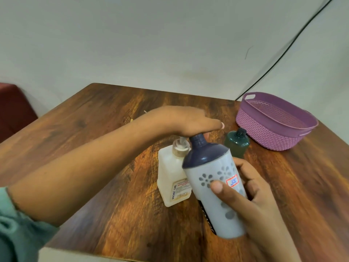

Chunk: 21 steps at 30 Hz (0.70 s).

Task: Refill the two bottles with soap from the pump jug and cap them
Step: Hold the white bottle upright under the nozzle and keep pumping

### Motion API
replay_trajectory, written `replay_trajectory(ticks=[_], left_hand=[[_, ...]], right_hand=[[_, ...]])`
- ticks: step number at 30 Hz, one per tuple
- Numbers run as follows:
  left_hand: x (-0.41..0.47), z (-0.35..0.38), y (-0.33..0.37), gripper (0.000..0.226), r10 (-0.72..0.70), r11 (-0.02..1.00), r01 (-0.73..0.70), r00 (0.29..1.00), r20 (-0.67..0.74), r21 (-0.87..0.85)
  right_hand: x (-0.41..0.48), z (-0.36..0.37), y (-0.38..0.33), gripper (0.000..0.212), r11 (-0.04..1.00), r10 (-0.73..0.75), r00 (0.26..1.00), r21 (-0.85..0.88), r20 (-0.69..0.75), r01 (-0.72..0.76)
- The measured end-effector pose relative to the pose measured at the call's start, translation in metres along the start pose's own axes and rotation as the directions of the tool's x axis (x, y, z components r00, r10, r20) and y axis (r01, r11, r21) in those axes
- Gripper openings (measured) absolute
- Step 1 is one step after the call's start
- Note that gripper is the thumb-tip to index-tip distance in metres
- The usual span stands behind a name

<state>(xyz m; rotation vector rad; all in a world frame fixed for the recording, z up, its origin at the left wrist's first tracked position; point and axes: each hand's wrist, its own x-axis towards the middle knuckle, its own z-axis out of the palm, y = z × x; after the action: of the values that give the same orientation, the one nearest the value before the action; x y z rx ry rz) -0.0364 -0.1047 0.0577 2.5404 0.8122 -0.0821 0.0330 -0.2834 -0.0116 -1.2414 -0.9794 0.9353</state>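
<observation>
The right hand (251, 195) curls its fingers (243, 167) round a pale grey flowered plastic bottle with a navy shoulder (205, 167). The bottle is tilted, its long axis leaning up and left, the neck tucked beneath the left hand (185, 120). That hand lies flat, fingers straight and together, over the pump of the cream square plastic jug (171, 176) standing on the wooden surface (94, 129). The nozzle's meeting with the neck is hidden, and the filling likely turns on that alignment.

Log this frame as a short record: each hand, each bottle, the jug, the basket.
left hand: flat over the pump head of the pump jug
right hand: grips the grey bottle, tilted, navy top at the pump
green bottle: standing, dark cap on, beside the purple basket
table: wooden
</observation>
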Motion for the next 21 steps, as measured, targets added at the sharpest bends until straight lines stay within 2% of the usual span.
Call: replay_trajectory(ticks=[4,8,13,16,19,21], left_hand=[[0.001,0.007,-0.005,0.045,-0.011,0.999,0.010,0.999,0.039,0.036],[-0.002,0.008,-0.001,0.042,-0.041,0.999,0.041,0.998,0.050,0.002],[-0.008,-0.006,0.002,0.050,-0.064,0.998,0.064,0.998,-0.011,0.022],[-0.007,-0.012,0.005,0.048,-0.047,0.996,0.046,0.999,0.012,0.080],[-0.006,-0.004,0.006,0.057,-0.050,0.998,0.049,0.998,0.034,0.028],[-0.004,0.002,0.004,0.056,-0.057,0.998,0.058,0.998,0.031,-0.018]], right_hand=[[0.000,0.000,0.005,0.060,1.000,0.015,1.000,-0.013,-0.002,-0.015],[-0.002,0.001,0.007,0.065,0.999,0.022,1.000,-0.030,-0.005,-0.022],[-0.003,0.004,0.002,0.064,1.000,0.007,1.000,-0.011,-0.018,-0.007],[-0.002,0.005,0.000,0.058,1.000,0.002,1.000,-0.018,-0.009,-0.002],[-0.003,0.005,0.000,0.056,1.000,-0.002,1.000,-0.014,-0.023,0.002],[-0.003,0.003,0.003,0.059,1.000,0.007,0.999,-0.013,-0.034,-0.008]])
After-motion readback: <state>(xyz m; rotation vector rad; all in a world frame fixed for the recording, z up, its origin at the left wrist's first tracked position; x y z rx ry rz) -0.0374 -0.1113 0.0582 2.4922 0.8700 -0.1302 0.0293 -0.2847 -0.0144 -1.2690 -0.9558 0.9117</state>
